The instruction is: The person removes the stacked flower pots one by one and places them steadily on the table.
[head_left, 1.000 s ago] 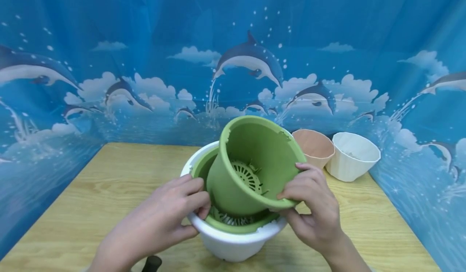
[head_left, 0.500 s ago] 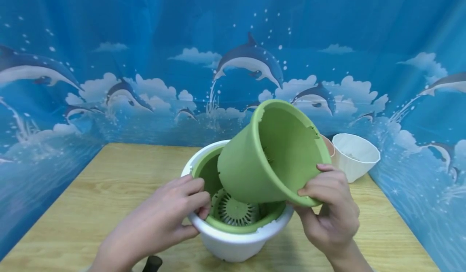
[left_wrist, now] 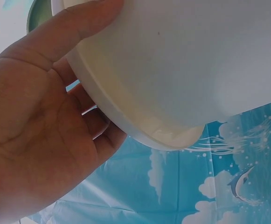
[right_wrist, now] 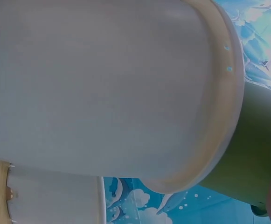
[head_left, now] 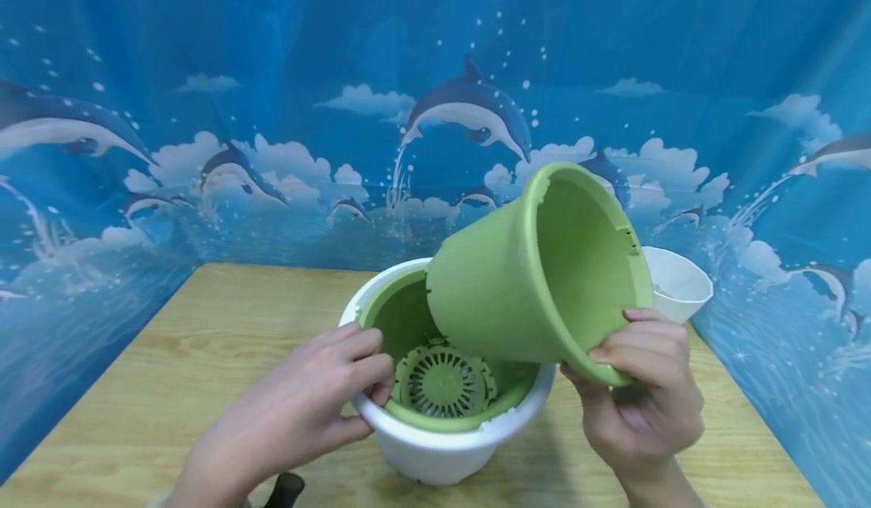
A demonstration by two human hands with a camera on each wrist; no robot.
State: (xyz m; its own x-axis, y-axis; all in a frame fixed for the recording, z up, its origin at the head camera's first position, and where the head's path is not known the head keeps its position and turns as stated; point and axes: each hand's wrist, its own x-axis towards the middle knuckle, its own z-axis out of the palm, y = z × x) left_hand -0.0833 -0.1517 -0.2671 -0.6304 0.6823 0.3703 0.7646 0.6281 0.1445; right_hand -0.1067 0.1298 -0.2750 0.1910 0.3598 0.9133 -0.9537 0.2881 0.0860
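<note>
A green flowerpot (head_left: pixel 490 281) is tilted on its side, its mouth facing right. My right hand (head_left: pixel 643 387) pinches its lower rim, thumb beneath and fingers over the edge. Its base overlaps the opening of a white flowerpot (head_left: pixel 435 455), which stands upright with a second green flowerpot (head_left: pixel 388 315) nested inside. A slotted round disc (head_left: pixel 445 383) shows at the bottom of that inner pot. My left hand (head_left: pixel 306 394) grips the left rims of the nested pair. In the left wrist view its thumb lies along the outside of the white pot (left_wrist: pixel 172 60).
A pale faceted pot (head_left: pixel 680 281) stands at the back right, partly covered by the tilted green pot. A dark handle-like thing (head_left: pixel 284 490) lies at the front edge of the wooden table (head_left: pixel 224 326). A blue dolphin curtain (head_left: pixel 272 77) encloses the back and sides.
My right hand has drawn the green flowerpot up and to the right, tilting it further, so the slotted disc below shows. The peach pot is now hidden behind it. My left hand has stayed put.
</note>
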